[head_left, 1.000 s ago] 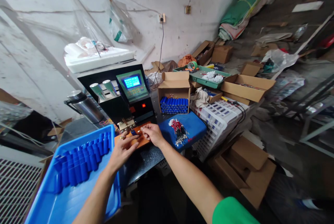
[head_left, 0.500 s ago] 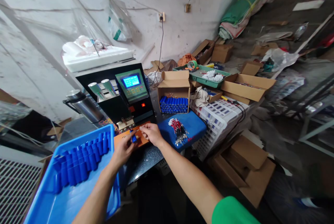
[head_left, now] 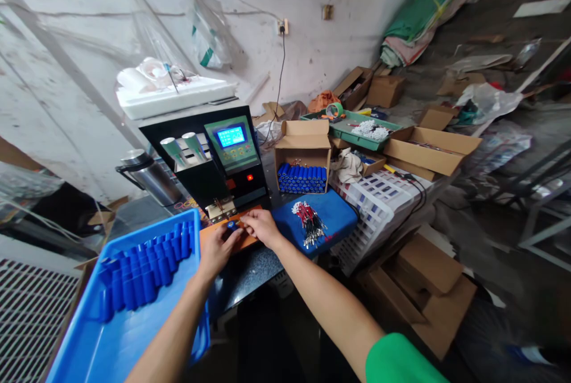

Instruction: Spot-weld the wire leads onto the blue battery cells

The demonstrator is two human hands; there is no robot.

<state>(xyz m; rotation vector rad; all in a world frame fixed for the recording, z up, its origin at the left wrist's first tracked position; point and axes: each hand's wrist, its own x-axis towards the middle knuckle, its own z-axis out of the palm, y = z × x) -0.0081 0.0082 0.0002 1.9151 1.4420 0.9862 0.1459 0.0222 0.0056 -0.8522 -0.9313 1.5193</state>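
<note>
My left hand (head_left: 219, 246) is closed round a blue battery cell (head_left: 231, 225), whose round end faces up toward me. Beside it, my right hand (head_left: 261, 226) pinches something small against the cell; the fingers hide most of it. Both hands are over an orange board (head_left: 244, 244) in front of the black spot welder (head_left: 232, 139), whose screen is lit. The welder's electrode pins (head_left: 219, 207) stand just behind the cell. A bundle of red and black wire leads (head_left: 308, 222) with white connectors lies on a blue pad (head_left: 336, 216) to the right.
At left, a blue bin (head_left: 129, 341) holds rows of blue cells (head_left: 143, 276). A cardboard box (head_left: 303, 128) of stacked cells stands behind the pad. A steel jug (head_left: 151, 178) is left of the welder. A white crate (head_left: 366, 210) and green tray (head_left: 357, 138) are at right.
The battery cell has turned from lying sideways to showing its round end. My two hands have come closer together at the cell. The whole view has shifted slightly.
</note>
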